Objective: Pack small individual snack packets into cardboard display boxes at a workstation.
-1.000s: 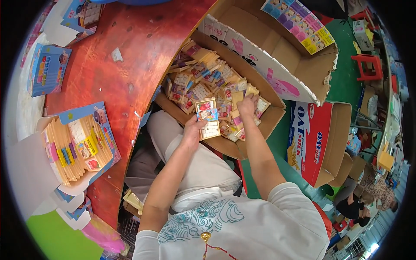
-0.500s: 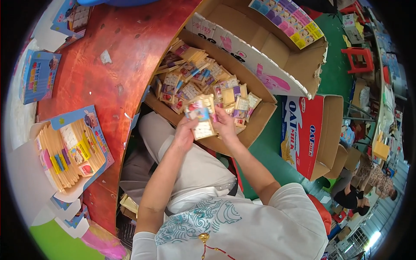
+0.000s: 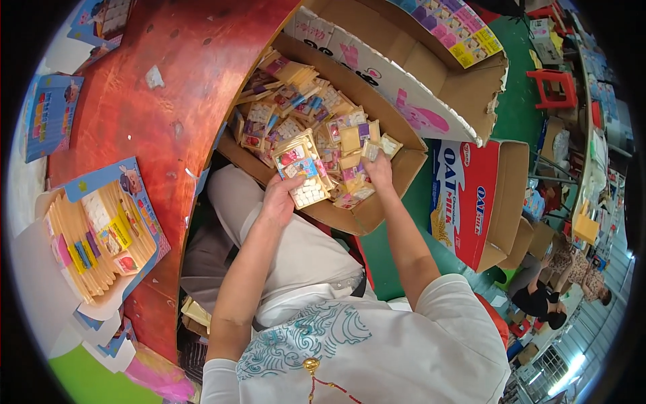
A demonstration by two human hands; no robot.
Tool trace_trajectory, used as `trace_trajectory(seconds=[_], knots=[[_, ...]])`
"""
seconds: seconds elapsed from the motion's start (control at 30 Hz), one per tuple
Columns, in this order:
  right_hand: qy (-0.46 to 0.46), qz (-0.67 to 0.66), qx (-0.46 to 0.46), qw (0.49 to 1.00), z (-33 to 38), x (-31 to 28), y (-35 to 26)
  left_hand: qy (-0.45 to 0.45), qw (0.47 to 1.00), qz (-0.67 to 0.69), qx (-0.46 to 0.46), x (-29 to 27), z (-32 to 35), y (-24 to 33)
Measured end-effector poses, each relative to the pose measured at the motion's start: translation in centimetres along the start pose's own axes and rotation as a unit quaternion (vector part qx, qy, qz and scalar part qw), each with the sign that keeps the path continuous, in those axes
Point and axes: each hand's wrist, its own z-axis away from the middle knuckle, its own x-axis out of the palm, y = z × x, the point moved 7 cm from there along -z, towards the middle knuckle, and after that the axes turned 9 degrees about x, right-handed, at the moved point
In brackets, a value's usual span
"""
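Note:
In my left hand (image 3: 280, 198) is a small stack of flat wooden-framed packs (image 3: 311, 192), with white pieces, a red picture and a blue band showing on the top one. The thumb lies over its front edge. To the right, my right hand (image 3: 379, 172) reaches into the brown carton (image 3: 389, 210), its fingers closed on another wooden-framed pack (image 3: 371, 150). Many similar packs (image 3: 296, 87) lie heaped at angles in that carton, with purple, blue and pink bands. My fingertips partly hide the pack in the right hand.
On the red table (image 3: 195, 81) at left stands an open blue display box (image 3: 145, 202) filled with upright packs. A larger open carton (image 3: 457, 87) sits beyond the heap. At right are a red carton (image 3: 491, 202), a red stool (image 3: 555, 89) and people farther off.
My right hand has left the stack and moved right, down to the packs in the carton, closing on one. The left hand keeps the stack, now tilted with its face in plain sight.

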Motion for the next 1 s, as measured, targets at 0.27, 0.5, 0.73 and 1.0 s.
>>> trace_trajectory(seconds=[0.27, 0.5, 0.73, 1.0], knots=[[0.042, 0.054, 0.094, 0.993, 0.2, 0.5, 1.4, -0.004, 1.000, 0.023, -0.016, 0.5, 0.7, 0.3], [-0.003, -0.279, -0.083, 0.957, 6.0, -2.9, -4.6, -0.086, 0.995, -0.011, -0.047, 2.7, 1.5, 0.3], [-0.224, -0.516, -0.056, 0.825, 9.9, 0.9, -10.1, -0.068, 0.998, 0.005, -0.018, 2.4, 1.4, 0.7], [-0.188, -0.611, -0.007, 0.769, 8.9, -3.6, -9.1, -0.011, 0.989, 0.142, 0.029, 0.4, 1.9, 2.1]])
